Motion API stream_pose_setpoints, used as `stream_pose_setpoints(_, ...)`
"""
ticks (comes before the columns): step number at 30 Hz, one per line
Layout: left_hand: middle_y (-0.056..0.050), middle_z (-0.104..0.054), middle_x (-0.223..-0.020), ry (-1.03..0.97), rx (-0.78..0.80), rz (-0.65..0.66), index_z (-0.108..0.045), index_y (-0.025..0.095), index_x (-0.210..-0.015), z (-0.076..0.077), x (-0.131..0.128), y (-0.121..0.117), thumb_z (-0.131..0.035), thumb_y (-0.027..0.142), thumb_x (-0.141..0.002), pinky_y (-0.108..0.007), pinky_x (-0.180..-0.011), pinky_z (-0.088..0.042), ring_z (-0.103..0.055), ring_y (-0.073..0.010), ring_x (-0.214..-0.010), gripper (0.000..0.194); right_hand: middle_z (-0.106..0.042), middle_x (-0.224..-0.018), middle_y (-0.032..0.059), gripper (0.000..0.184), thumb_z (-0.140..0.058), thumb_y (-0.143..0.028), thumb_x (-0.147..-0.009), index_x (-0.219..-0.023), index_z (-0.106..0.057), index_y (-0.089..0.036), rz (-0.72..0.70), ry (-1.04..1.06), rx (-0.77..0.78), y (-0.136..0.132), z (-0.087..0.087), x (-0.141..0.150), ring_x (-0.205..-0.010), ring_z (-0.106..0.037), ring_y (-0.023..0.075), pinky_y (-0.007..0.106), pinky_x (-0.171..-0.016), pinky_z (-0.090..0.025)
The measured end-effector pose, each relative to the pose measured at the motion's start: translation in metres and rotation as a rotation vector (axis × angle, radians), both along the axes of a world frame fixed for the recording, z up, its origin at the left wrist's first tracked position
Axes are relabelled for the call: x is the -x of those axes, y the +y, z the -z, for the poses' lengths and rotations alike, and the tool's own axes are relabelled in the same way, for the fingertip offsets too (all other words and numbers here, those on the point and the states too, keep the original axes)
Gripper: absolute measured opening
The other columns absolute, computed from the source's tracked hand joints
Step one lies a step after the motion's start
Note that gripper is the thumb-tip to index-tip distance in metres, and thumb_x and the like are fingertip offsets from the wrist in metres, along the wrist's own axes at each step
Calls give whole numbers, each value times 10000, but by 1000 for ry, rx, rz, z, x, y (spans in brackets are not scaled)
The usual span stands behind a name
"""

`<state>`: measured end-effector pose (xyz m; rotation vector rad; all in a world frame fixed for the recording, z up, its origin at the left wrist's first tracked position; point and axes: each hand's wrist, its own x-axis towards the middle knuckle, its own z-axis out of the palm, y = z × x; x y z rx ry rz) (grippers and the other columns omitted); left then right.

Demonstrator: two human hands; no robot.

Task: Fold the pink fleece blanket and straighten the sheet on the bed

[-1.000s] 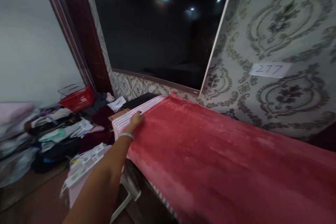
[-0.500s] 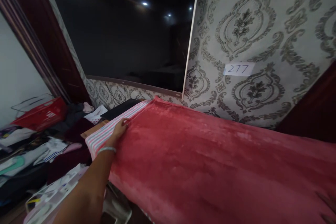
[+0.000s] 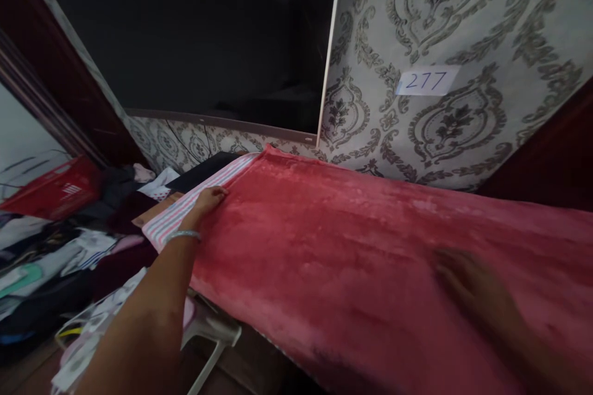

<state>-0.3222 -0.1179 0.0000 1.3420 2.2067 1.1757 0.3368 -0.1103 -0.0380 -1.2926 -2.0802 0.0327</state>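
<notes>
A red plush blanket [image 3: 324, 241] lies spread over a long raised surface. Along its left edge shows a pink, white and grey striped cloth [image 3: 185, 207]. My left hand [image 3: 209, 199], with a band round the wrist, is at that border, its fingers closed on the edge of the red blanket. My right hand [image 3: 467, 284] is over the middle right of the blanket, palm down and fingers stretched forward. It is blurred by motion, and whether it presses on the fabric cannot be made out.
A large dark television [image 3: 208, 37] hangs on the patterned wall, beside a paper label [image 3: 428, 80] reading 277. At left are a red basket [image 3: 55, 188] and heaped clothes [image 3: 60, 265]. A white plastic stool [image 3: 213, 333] stands below the blanket's near edge.
My right hand has come in from the right edge onto the blanket's middle right. My left hand stays at the blanket's left border. The view has tipped downward.
</notes>
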Motion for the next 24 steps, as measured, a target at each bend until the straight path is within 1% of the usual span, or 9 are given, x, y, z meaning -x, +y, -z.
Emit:
stream_pose_setpoints(2,-1,-698,-680,-25,21,26,-699,210,-720,-4,0,3,-641,260,-644,-269,-671,-511,-648,-197,-728,109,-720,-1056,150,386,-459,-538,-936,-985,-730,-269,-111,48,49,13,6,46,-1008,-674,338,513,-905,-536)
stream_pose_setpoints(5,8,-685,-665,-63,44,69,-706,212,-725,-7,-1,8,-658,269,-632,-266,-634,-501,-624,-181,-677,119,-726,-992,115,293,-508,-424,-900,-975,-718,-234,-245,55,157,28,6,113,-935,-675,284,433,-868,-543)
stream_pose_setpoints(7,0,-692,-680,-91,59,106,-711,213,-708,-8,-1,11,-675,280,-612,-263,-621,-500,-614,-177,-668,122,-723,-971,106,234,-557,-355,-855,-963,-711,-216,-273,38,202,33,5,146,-916,-666,266,396,-845,-536)
stream_pose_setpoints(9,-11,-702,-703,-123,71,144,-713,212,-692,-6,0,12,-693,302,-592,-264,-613,-501,-610,-179,-671,136,-720,-952,104,203,-585,-316,-826,-946,-702,-201,-269,22,252,35,9,164,-892,-661,260,384,-819,-531)
stream_pose_setpoints(11,-23,-717,-748,-158,72,170,-714,207,-704,-3,2,9,-704,332,-588,-270,-629,-510,-617,-182,-689,171,-718,-943,104,187,-591,-311,-829,-929,-697,-193,-264,24,286,35,15,171,-882,-662,262,390,-813,-529)
stream_pose_setpoints(14,-33,-724,-790,-204,70,183,-716,200,-757,-1,8,1,-711,363,-606,-286,-667,-525,-633,-185,-710,221,-721,-974,109,222,-587,-344,-845,-966,-699,-195,-249,75,273,35,26,170,-905,-665,272,406,-828,-528)
stream_pose_setpoints(17,-34,-735,-849,-208,122,237,-736,213,-802,-4,14,-3,-713,312,-587,-281,-688,-531,-645,-188,-746,238,-724,-980,108,256,-581,-386,-854,-994,-699,-207,-242,116,242,35,33,167,-909,-666,279,416,-833,-527)
stream_pose_setpoints(20,-27,-738,-913,-154,213,323,-741,236,-809,-9,17,0,-676,255,-556,-262,-691,-524,-639,-185,-783,262,-724,-956,108,238,-521,-370,-882,-931,-696,-217,-265,127,213,35,36,168,-899,-664,279,411,-818,-522)
stream_pose_setpoints(24,-8,-696,-824,-98,226,287,-706,235,-823,-12,19,2,-620,256,-560,-253,-630,-496,-593,-168,-705,277,-711,-858,97,233,-458,-312,-893,-798,-652,-225,-276,100,193,33,33,171,-803,-650,260,382,-736,-507)
